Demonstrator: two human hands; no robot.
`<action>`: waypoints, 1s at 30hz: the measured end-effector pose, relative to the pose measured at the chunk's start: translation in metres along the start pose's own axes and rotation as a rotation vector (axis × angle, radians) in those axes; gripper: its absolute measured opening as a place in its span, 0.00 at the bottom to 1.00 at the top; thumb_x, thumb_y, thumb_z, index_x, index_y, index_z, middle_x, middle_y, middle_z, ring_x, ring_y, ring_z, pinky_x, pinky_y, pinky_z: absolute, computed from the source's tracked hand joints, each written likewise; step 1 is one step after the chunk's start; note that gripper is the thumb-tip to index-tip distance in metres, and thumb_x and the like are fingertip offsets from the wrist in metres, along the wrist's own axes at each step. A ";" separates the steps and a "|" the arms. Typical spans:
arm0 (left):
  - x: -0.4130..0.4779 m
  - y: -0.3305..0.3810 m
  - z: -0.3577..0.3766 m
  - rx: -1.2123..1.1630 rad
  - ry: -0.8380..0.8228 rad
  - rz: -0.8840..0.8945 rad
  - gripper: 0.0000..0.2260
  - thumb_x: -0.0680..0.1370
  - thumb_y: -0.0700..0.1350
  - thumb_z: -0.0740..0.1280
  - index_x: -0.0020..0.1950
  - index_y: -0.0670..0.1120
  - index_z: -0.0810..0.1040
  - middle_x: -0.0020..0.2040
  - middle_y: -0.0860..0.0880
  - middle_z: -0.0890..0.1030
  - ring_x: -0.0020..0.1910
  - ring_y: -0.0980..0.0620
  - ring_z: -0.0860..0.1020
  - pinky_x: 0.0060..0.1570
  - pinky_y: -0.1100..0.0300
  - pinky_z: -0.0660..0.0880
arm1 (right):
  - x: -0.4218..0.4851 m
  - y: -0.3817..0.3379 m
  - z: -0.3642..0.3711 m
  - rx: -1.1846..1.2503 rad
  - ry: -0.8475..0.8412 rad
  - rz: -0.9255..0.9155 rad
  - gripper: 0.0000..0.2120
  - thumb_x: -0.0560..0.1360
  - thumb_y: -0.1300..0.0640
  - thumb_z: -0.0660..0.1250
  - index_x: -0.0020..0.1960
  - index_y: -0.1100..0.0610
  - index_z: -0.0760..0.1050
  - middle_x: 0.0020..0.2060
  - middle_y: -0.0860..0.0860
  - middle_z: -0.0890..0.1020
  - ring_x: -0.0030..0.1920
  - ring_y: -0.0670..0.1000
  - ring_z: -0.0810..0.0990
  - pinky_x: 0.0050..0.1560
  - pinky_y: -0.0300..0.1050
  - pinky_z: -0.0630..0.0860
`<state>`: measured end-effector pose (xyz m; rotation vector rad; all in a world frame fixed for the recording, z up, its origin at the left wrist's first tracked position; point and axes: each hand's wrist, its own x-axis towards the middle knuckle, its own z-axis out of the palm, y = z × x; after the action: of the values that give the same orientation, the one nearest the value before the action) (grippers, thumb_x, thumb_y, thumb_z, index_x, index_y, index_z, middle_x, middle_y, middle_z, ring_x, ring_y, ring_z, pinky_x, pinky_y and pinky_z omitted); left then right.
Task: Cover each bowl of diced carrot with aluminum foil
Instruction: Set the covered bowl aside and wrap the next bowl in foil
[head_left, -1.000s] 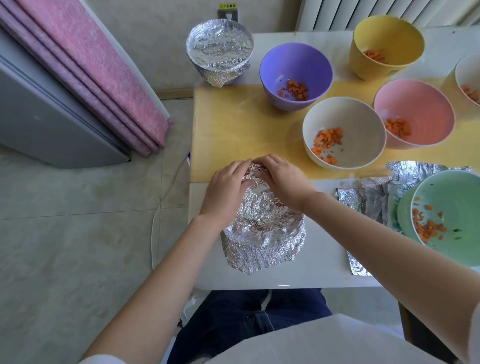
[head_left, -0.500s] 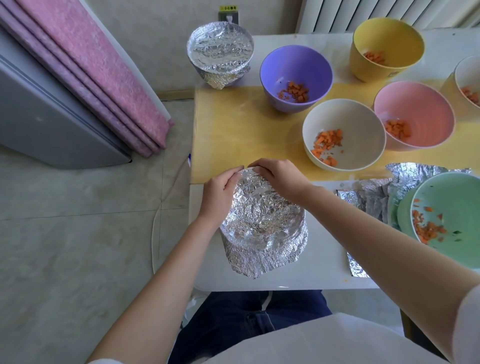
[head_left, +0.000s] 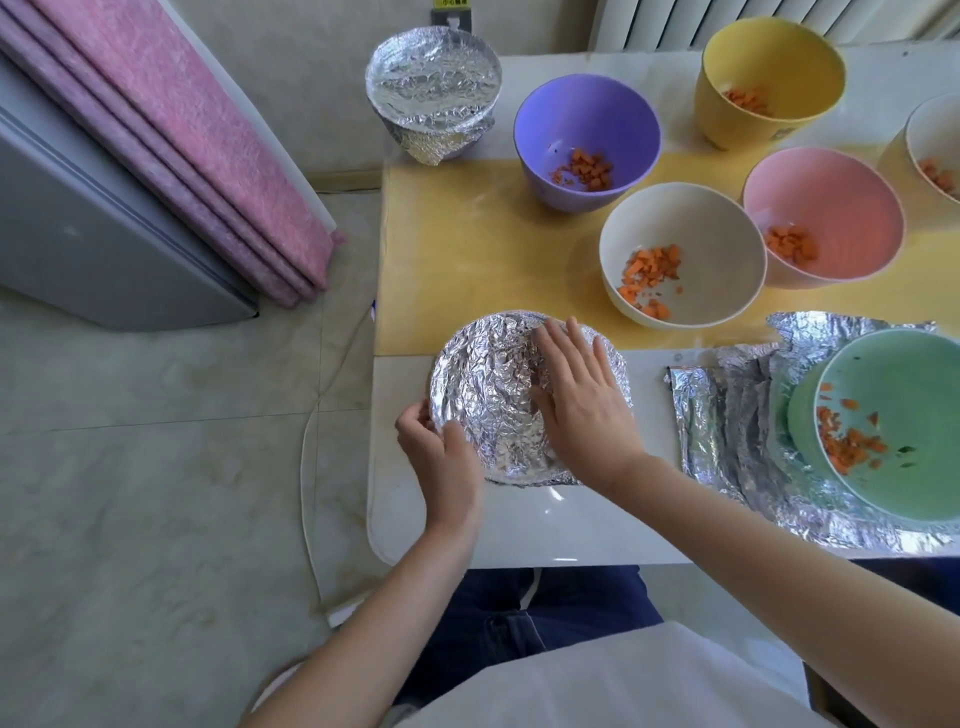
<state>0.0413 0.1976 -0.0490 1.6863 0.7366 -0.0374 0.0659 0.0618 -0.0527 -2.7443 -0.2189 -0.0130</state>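
Note:
A foil-covered bowl (head_left: 488, 384) stands upright at the table's near left edge. My right hand (head_left: 576, 400) lies flat on the foil top with straight fingers. My left hand (head_left: 441, 447) curls round the bowl's near-left rim, pinching the foil there. A second foil-covered bowl (head_left: 434, 91) sits at the far left corner. Open bowls holding diced carrot: purple (head_left: 587, 124), cream (head_left: 680, 254), pink (head_left: 826, 208), yellow (head_left: 769, 73), and a white one (head_left: 935, 140) cut off at the right edge. A green bowl (head_left: 893, 415) with carrot sits on a loose foil sheet (head_left: 727, 415).
A yellow mat (head_left: 467, 260) covers the far part of the white table (head_left: 545, 525). The table's left edge drops to a tiled floor (head_left: 156, 467). A pink curtain (head_left: 197, 130) and a grey appliance (head_left: 78, 223) stand to the left. My legs are under the near edge.
The foil-wrapped bowl went from tilted to upright. My right hand flattened onto its top, and my left hand slid from the far side to the near-left rim.

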 end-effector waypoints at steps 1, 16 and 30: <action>0.001 0.002 -0.003 0.071 0.003 0.042 0.12 0.77 0.36 0.58 0.59 0.44 0.65 0.60 0.44 0.67 0.54 0.47 0.69 0.49 0.61 0.67 | -0.003 0.003 0.000 -0.004 -0.005 0.025 0.27 0.77 0.53 0.49 0.72 0.64 0.61 0.71 0.60 0.66 0.73 0.60 0.59 0.74 0.50 0.46; 0.044 0.009 0.003 0.288 -0.095 0.435 0.16 0.82 0.39 0.53 0.68 0.41 0.70 0.65 0.45 0.75 0.63 0.49 0.73 0.59 0.67 0.66 | -0.001 0.008 0.006 0.721 0.138 0.463 0.19 0.82 0.58 0.52 0.72 0.58 0.62 0.68 0.52 0.70 0.69 0.49 0.67 0.63 0.31 0.58; 0.042 0.007 0.007 -0.143 -0.152 0.130 0.15 0.83 0.41 0.52 0.64 0.37 0.73 0.62 0.48 0.76 0.60 0.58 0.73 0.55 0.77 0.67 | 0.002 0.014 0.011 1.033 0.180 0.521 0.15 0.82 0.60 0.52 0.66 0.58 0.70 0.58 0.48 0.76 0.58 0.41 0.72 0.58 0.25 0.66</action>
<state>0.0807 0.2099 -0.0615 1.5723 0.5030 -0.0215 0.0694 0.0537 -0.0675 -1.6840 0.4314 -0.0037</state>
